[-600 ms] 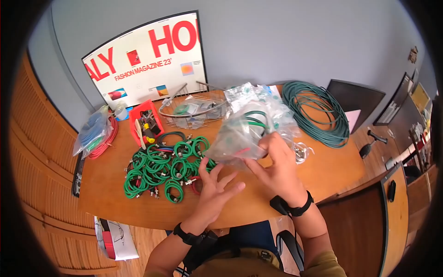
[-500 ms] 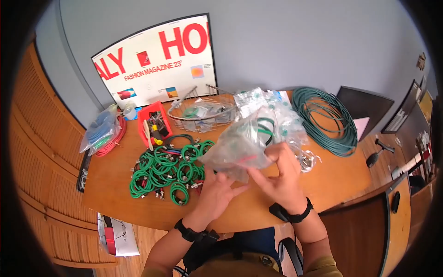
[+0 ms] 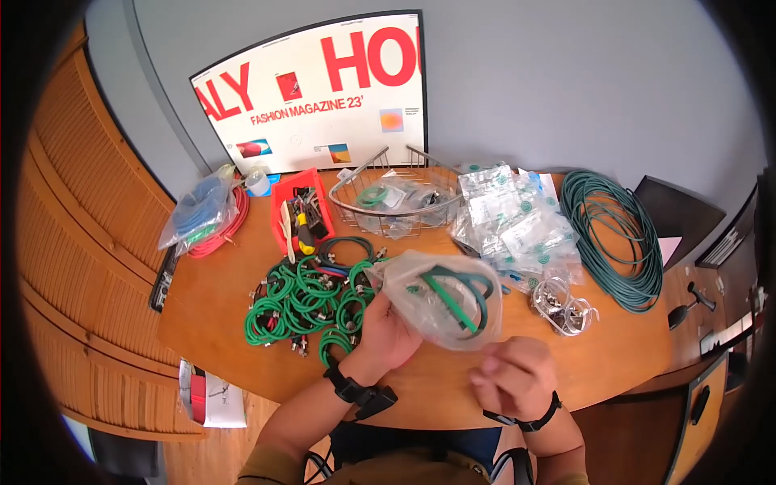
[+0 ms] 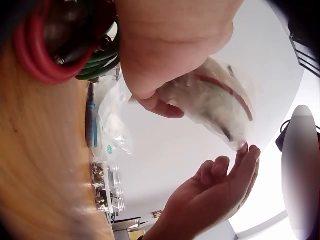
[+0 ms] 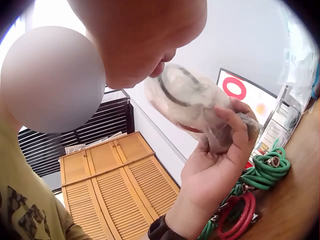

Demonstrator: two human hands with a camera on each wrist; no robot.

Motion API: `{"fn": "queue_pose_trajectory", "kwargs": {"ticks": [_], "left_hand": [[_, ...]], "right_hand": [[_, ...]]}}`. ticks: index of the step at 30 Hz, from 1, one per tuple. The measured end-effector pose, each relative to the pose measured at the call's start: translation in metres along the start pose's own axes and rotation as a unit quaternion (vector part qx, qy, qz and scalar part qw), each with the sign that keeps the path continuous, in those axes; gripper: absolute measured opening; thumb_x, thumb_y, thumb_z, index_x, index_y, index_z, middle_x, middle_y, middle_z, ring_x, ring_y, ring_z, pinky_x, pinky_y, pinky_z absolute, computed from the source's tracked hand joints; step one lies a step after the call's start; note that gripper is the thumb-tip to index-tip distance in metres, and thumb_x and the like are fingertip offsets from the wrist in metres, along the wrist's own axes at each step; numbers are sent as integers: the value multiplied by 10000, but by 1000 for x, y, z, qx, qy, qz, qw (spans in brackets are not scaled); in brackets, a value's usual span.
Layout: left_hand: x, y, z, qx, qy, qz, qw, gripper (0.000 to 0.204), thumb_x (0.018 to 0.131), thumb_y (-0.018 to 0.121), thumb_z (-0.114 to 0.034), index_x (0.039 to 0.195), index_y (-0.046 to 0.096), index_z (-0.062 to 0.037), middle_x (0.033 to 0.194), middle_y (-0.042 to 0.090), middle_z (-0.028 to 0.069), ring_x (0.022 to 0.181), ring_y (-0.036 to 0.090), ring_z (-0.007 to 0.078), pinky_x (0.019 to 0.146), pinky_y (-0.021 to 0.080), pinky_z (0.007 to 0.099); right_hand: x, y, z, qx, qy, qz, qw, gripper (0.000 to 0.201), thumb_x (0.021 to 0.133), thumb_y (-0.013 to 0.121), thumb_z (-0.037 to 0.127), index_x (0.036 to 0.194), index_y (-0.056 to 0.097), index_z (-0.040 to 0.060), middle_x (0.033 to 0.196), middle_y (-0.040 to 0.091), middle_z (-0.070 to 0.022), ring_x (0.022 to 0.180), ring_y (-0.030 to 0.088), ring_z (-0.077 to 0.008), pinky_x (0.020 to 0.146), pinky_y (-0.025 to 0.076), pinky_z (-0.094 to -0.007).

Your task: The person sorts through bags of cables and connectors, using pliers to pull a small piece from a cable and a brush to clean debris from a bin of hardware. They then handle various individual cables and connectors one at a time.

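A clear plastic bag (image 3: 443, 301) with dark green cable loops inside is held above the table's front half. The left hand (image 3: 390, 333) grips its gathered left end; in the right wrist view the fingers of the left hand (image 5: 215, 160) curl round the bunched plastic. A red strip shows through the bag (image 4: 215, 95) in the left wrist view. The right hand (image 3: 517, 378) is just below the bag's right side, fingers bent. In the left wrist view the right hand's (image 4: 210, 190) fingertips are at the bag's lower end; whether they touch it I cannot tell.
Green coiled cables (image 3: 299, 299) cover the table's left part. Behind stand a red bin (image 3: 283, 192) of tools and a wire basket (image 3: 396, 212). Flat plastic bags (image 3: 517, 226), a large green cable coil (image 3: 612, 234) and small jars (image 3: 563, 307) are at right.
The right hand has let go of the bag and moved down and right. The left hand has taken hold of the bag's left end. The head view has shifted, moving the scene rightward.
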State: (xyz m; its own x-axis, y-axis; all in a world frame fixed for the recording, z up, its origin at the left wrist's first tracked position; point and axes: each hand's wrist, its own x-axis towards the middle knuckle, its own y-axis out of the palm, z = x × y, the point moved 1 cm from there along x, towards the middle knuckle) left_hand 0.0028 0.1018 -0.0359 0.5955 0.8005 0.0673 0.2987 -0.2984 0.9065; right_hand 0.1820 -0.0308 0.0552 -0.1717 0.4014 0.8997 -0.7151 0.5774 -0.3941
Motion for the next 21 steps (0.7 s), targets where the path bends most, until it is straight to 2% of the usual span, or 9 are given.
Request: {"fn": "queue_pose_trajectory", "kwargs": {"ticks": [1,2,4,9,11,14,16,18,21], "left_hand": [[-1,-1,-3,-13,-22,36,999,505,1129,433,-389,1549,476,-113,1532,571,101,1416,547,301,1171,472,521],[-1,0,-3,-17,-16,39,999,505,1129,433,-389,1549,476,-113,1532,571,101,1416,547,301,1171,472,521],[-2,2,-3,69,-2,-3,998,532,1144,408,-440,1562,452,-115,1535,568,96,1402,563,295,1132,510,515],[-6,21,-1,79,13,-38,996,579,1133,416,-523,1543,463,-117,1522,575,88,1385,582,269,1132,517,505],[-7,27,-3,90,22,-43,995,597,1123,423,-547,1533,472,-116,1513,582,86,1386,582,259,1133,520,498],[-7,31,-5,69,2,-5,998,606,1110,441,-560,1514,487,-110,1494,598,85,1383,587,248,1141,515,488],[-7,30,-4,78,-12,-28,997,609,1113,434,-558,1512,488,-102,1483,607,83,1383,587,249,1142,515,489],[-8,30,-2,71,-12,-14,997,619,1103,460,-561,1515,486,-100,1489,602,79,1388,581,250,1149,508,491],[-10,25,0,53,-13,18,998,618,1084,535,-531,1521,481,-96,1499,594,74,1404,565,257,1163,494,503]], "right_hand": [[-4,4,0,23,25,-57,998,352,785,900,76,1094,733,76,1031,636,-85,665,641,-194,532,471,-302],[-2,0,2,24,19,-53,998,352,785,900,76,1094,733,76,1031,636,-85,665,641,-194,532,471,-302],[12,-10,12,-60,41,-41,996,358,805,883,75,1126,726,56,1010,612,-86,719,650,-215,579,485,-318],[61,-13,24,-119,23,44,992,432,815,861,97,1218,720,29,1175,673,-130,876,658,-256,686,530,-352],[74,-7,27,-166,90,112,976,468,808,861,129,1240,716,20,1264,682,-143,965,688,-292,742,567,-390],[78,-5,30,-193,175,123,958,523,803,865,156,1275,696,8,1257,684,-143,978,701,-333,795,587,-419],[83,-9,33,-192,197,139,951,520,808,869,186,1263,687,15,1171,680,-151,976,696,-355,787,588,-433],[87,-11,30,-197,245,247,917,423,855,830,188,1216,683,24,1070,651,-145,973,680,-367,775,576,-440],[87,-7,16,-186,207,242,930,280,912,771,163,1137,687,20,977,628,-142,970,668,-381,771,562,-452]]}}
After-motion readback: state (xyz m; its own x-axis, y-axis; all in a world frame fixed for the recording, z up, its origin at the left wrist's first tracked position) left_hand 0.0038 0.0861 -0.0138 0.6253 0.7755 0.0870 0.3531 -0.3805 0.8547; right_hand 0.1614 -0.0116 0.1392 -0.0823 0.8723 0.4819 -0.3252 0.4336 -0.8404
